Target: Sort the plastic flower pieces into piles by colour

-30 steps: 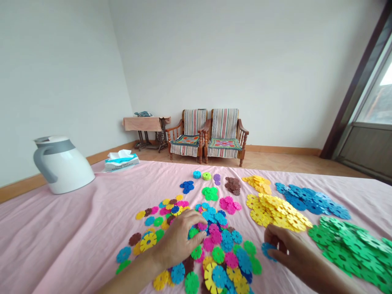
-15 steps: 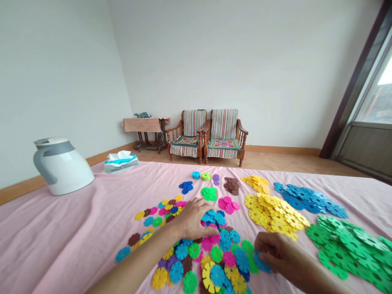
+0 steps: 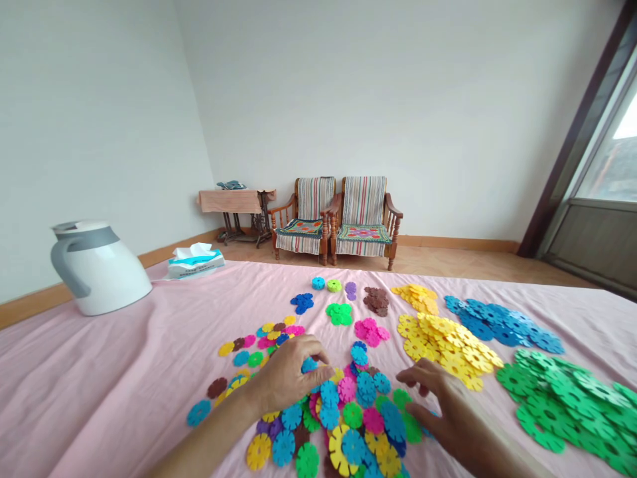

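Flower-shaped plastic discs in mixed colours (image 3: 352, 415) lie in a loose pile on the pink cloth (image 3: 164, 372). My left hand (image 3: 291, 372) arches over the left part of this pile, thumb and fingers apart. A blue disc (image 3: 309, 365) shows in the gap between them; it seems to lie below the hand. At the pile's right edge, my right hand (image 3: 438, 398) hovers with fingers spread, nothing visible in it. Green discs (image 3: 412, 425) lie beside its thumb. What is beneath both palms is hidden.
Single-colour heaps lie to the right: yellow discs (image 3: 448, 348), blue discs (image 3: 502, 325) and green discs (image 3: 572, 398). Smaller groups include pink discs (image 3: 371, 332) and brown discs (image 3: 376, 301). A white jug (image 3: 112, 275) and tissue box (image 3: 196, 262) stand at left.
My left hand has drawn back to the left and nearer to me, uncovering blue and pink discs. My right hand has gone from curled by a blue disc to spread fingers, slightly leftward.
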A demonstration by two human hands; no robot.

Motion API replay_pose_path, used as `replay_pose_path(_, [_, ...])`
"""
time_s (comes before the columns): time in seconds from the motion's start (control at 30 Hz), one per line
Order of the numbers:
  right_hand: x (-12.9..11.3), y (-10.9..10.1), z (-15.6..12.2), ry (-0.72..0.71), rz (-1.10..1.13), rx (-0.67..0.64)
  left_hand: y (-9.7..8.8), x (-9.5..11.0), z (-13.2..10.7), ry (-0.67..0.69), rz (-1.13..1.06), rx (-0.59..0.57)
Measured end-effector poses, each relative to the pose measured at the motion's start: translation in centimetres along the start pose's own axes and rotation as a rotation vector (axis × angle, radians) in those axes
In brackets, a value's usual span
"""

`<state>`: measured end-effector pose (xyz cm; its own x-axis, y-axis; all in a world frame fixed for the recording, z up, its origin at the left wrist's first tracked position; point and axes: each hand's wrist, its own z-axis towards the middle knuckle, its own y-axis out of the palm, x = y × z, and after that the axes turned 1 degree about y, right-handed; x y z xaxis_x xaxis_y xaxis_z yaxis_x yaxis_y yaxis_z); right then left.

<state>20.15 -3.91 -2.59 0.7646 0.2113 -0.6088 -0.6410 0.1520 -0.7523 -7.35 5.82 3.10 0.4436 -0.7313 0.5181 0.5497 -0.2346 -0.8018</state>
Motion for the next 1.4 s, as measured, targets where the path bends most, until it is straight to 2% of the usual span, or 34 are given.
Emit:
replay_pose_path(0.1, [0.0, 0.8, 0.1, -0.009, -0.015, -0.029, 0.4, -0.5, -0.2, -0.028, -0.025, 0.059])
replay_pose_path(0.2, [-0.5, 1.0, 0.2, 0.025, -0.04, -0.02, 0.9, -0.6, -0.2, -0.007, -0.015, 0.059])
replay_pose_path(0.3, [-1.1, 0.9, 0.4, 0.072, -0.012, 0.02, 1.4, -0.2, 0.3, 0.045, 0.003, 0.018])
replay_pose_path(0.4, [-1.3, 0.8, 0.6, 0.138, 0.066, -0.032, 2.1, 0.1, 1.5, 0.109, 0.031, -0.043])
replay_pose_path(0.63, [0.1, 0.3, 0.9, 0.191, 0.105, -0.019, 4.7, -0.3, 4.8, 0.174, 0.107, -0.13])
replay_pose_path(0.77, [0.4, 0.0, 1.1, 0.202, 0.131, -0.005, 5.2, 0.1, 4.9, 0.218, 0.095, -0.169])
replay_pose_path(0.9, [-0.5, -0.3, 1.2, 0.199, 0.138, 0.017, 4.4, 1.1, 3.8, 0.233, 0.025, -0.243])
replay_pose_path(1.0, [-1.1, -0.6, 1.3, 0.218, 0.163, 0.034, 3.3, 1.5, 2.6, 0.174, -0.038, -0.155])
replay_pose_path(1.1, [-1.3, -0.8, 1.5, 0.236, 0.262, 0.049, 2.0, 1.1, 1.3, 0.049, -0.069, 0.033])
replay_pose_path(1.23, [-1.4, -0.6, 2.7, 0.234, 0.433, 0.025, 1.2, -0.7, 0.1, -0.107, -0.104, 0.307])
replay_pose_path(1.33, [-1.6, 0.0, 4.5, 0.238, 0.396, 0.01, 1.4, -2.4, -0.2, -0.139, -0.096, 0.45])
replay_pose_path(1.4, [-1.7, 0.6, 6.2, 0.243, 0.339, 0.017, 1.6, -3.2, -0.2, -0.134, -0.054, 0.504])
